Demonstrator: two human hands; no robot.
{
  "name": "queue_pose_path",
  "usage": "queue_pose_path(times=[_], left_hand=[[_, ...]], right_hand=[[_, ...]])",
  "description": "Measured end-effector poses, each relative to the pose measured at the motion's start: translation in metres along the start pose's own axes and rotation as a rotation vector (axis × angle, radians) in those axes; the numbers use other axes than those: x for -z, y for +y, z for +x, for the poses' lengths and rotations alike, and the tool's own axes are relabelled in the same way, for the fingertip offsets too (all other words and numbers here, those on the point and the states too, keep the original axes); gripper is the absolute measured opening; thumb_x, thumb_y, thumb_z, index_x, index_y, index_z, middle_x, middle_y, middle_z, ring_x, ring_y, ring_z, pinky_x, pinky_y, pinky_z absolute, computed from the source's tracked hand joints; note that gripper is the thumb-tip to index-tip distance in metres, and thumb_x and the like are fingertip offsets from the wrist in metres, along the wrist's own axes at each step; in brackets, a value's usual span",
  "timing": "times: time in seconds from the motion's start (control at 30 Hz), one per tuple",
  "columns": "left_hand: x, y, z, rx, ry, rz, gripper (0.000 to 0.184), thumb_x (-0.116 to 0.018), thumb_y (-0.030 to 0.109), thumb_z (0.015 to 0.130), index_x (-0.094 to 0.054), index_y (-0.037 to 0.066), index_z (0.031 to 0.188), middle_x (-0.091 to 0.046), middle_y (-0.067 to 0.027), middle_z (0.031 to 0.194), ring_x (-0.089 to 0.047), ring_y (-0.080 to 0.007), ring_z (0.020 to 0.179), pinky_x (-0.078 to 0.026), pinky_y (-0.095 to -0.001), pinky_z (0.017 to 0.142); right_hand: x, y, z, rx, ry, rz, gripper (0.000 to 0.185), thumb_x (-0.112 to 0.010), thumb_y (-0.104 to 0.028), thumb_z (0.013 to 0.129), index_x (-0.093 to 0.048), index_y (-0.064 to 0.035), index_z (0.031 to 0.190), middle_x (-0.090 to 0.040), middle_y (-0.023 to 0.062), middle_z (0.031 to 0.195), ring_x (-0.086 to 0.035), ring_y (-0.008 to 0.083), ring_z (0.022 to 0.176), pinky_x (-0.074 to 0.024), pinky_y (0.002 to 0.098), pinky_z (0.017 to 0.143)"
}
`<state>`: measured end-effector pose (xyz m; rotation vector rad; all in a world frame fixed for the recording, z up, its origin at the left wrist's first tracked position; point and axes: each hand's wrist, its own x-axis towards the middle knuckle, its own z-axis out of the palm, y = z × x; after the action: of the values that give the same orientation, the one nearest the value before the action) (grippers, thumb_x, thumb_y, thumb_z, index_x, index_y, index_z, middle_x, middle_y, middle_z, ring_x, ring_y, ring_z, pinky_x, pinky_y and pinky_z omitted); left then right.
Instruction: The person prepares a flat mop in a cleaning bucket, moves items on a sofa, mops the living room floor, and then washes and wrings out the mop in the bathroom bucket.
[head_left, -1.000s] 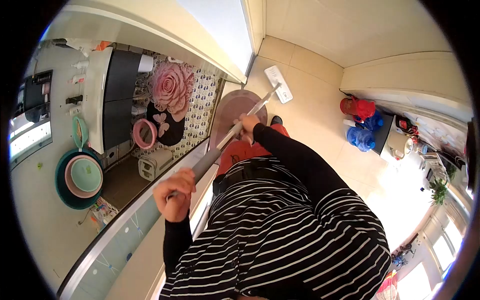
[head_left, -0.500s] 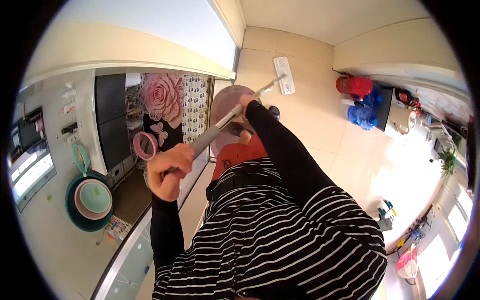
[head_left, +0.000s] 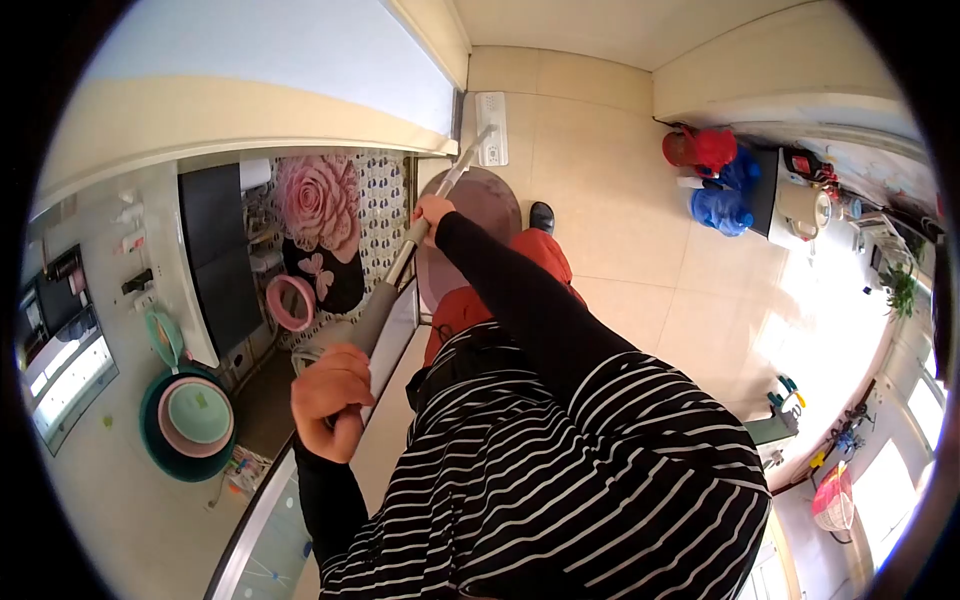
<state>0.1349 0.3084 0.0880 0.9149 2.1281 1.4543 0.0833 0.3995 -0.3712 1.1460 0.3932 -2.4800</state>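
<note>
A flat mop runs diagonally ahead of me, its white rectangular head [head_left: 492, 135] lying on the beige tiles near the door frame. My right hand [head_left: 434, 212] is wrapped round the metal part of the mop's pole [head_left: 402, 262]. Lower down, my left hand [head_left: 332, 400] is closed on the top end of the grey handle [head_left: 372, 318]. Beneath the pole lies an oval, purplish-brown mat [head_left: 490, 205], at the threshold of the room on the left. One dark shoe [head_left: 542, 217] shows right of the mat.
To the left, past the glass door's track, are a rose-patterned cover [head_left: 318, 195], a pink ring-shaped object [head_left: 290, 303] and nested basins [head_left: 160, 430]. On the right stand blue water bottles [head_left: 720, 210] and red containers [head_left: 712, 150] beside a cabinet. A wall [head_left: 570, 30] bounds the floor ahead.
The mop head has slid left across the tiles, from beyond the mat to beside the door frame. My right hand has swung left with the pole, and my left hand has dropped a little.
</note>
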Motion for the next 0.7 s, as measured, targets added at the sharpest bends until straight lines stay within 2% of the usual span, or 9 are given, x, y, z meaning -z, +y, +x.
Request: queue_pose_path(times=[0.1, 0.2, 0.33, 0.37, 0.47, 0.5, 0.57, 0.63, 0.7], left_hand=[[-0.01, -0.003, -0.003, -0.09, -0.206, 0.043, 0.029, -0.046, -0.002, 0.041, -0.057, 0.0, 0.068, -0.05, -0.0116, 0.061, -0.053, -0.032, 0.061, -0.048, -0.0406, 0.071], [-0.028, 0.005, 0.003, -0.129, -0.301, 0.039, 0.029, -0.047, -0.002, 0.042, -0.057, 0.0, 0.069, -0.051, -0.0122, 0.064, -0.053, -0.0321, 0.062, -0.048, -0.0414, 0.07], [-0.04, 0.023, 0.011, -0.172, -0.227, -0.036, 0.023, -0.051, 0.002, 0.044, -0.057, -0.001, 0.066, -0.053, -0.0118, 0.063, -0.056, -0.0327, 0.065, -0.048, -0.044, 0.073], [-0.039, 0.031, 0.009, -0.177, -0.142, -0.085, 0.014, -0.054, 0.005, 0.054, -0.057, 0.001, 0.067, -0.056, -0.0099, 0.064, -0.057, -0.0299, 0.065, -0.047, -0.046, 0.076], [-0.036, 0.051, -0.004, -0.181, 0.133, -0.273, 0.017, -0.062, 0.015, 0.069, -0.06, 0.002, 0.08, -0.058, -0.0074, 0.067, -0.058, -0.0271, 0.07, -0.043, -0.0483, 0.082], [-0.039, 0.041, -0.008, -0.288, 0.194, -0.332, 0.035, -0.067, 0.027, 0.076, -0.057, 0.004, 0.1, -0.06, -0.0083, 0.079, -0.058, -0.0268, 0.081, -0.04, -0.0496, 0.09], [-0.052, 0.037, 0.001, -0.307, 0.42, -0.329, 0.045, -0.07, 0.031, 0.076, -0.053, 0.004, 0.107, -0.06, -0.0104, 0.087, -0.057, -0.0285, 0.088, -0.039, -0.0504, 0.093], [-0.06, 0.019, 0.005, -0.266, 0.607, -0.328, 0.05, -0.072, 0.033, 0.078, -0.05, 0.004, 0.111, -0.059, -0.013, 0.099, -0.056, -0.0301, 0.098, -0.039, -0.0512, 0.097], [-0.071, 0.01, 0.018, -0.183, 0.697, -0.288, 0.036, -0.069, 0.028, 0.083, -0.051, 0.004, 0.104, -0.06, -0.0131, 0.096, -0.058, -0.0279, 0.095, -0.039, -0.0504, 0.098]], right_hand=[[-0.014, -0.014, -0.046, -0.042, 0.006, 0.188, 0.021, -0.052, -0.006, 0.082, -0.041, -0.0067, 0.063, -0.043, 0.0059, 0.059, -0.047, 0.0216, 0.052, -0.0428, 0.0332, 0.048], [-0.009, -0.033, -0.079, -0.073, -0.035, 0.181, 0.029, -0.052, -0.008, 0.084, -0.039, -0.0094, 0.058, -0.041, 0.0049, 0.055, -0.046, 0.0206, 0.05, -0.0414, 0.0326, 0.048], [-0.008, -0.054, -0.104, -0.104, -0.099, 0.183, 0.029, -0.053, -0.011, 0.084, -0.04, -0.0114, 0.059, -0.04, 0.0022, 0.052, -0.045, 0.0194, 0.048, -0.0422, 0.0317, 0.05], [-0.012, -0.056, -0.108, -0.104, -0.12, 0.24, 0.025, -0.052, -0.011, 0.084, -0.04, -0.011, 0.062, -0.042, 0.0019, 0.055, -0.046, 0.0192, 0.049, -0.0426, 0.0328, 0.05], [-0.038, -0.065, -0.137, -0.012, -0.068, 0.286, 0.021, -0.053, -0.012, 0.084, -0.042, -0.0099, 0.066, -0.045, 0.0022, 0.058, -0.049, 0.0189, 0.053, -0.0445, 0.0333, 0.052], [-0.046, -0.067, -0.146, -0.026, -0.093, 0.31, 0.019, -0.053, -0.013, 0.084, -0.043, -0.0102, 0.068, -0.046, 0.0022, 0.06, -0.05, 0.0187, 0.055, -0.0452, 0.0333, 0.054], [-0.059, -0.07, -0.159, -0.057, -0.148, 0.355, 0.017, -0.054, -0.015, 0.085, -0.044, -0.0108, 0.072, -0.049, 0.0022, 0.064, -0.052, 0.0184, 0.06, -0.0466, 0.0333, 0.056], [-0.083, -0.072, -0.196, -0.024, -0.1, 0.217, 0.018, -0.055, -0.018, 0.086, -0.044, -0.0128, 0.071, -0.049, 0.0015, 0.066, -0.053, 0.018, 0.061, -0.047, 0.0336, 0.058], [-0.086, -0.064, -0.213, -0.019, -0.179, 0.06, 0.021, -0.058, -0.025, 0.087, -0.045, -0.017, 0.072, -0.05, 0.0001, 0.069, -0.053, 0.0173, 0.062, -0.0461, 0.0327, 0.057]])
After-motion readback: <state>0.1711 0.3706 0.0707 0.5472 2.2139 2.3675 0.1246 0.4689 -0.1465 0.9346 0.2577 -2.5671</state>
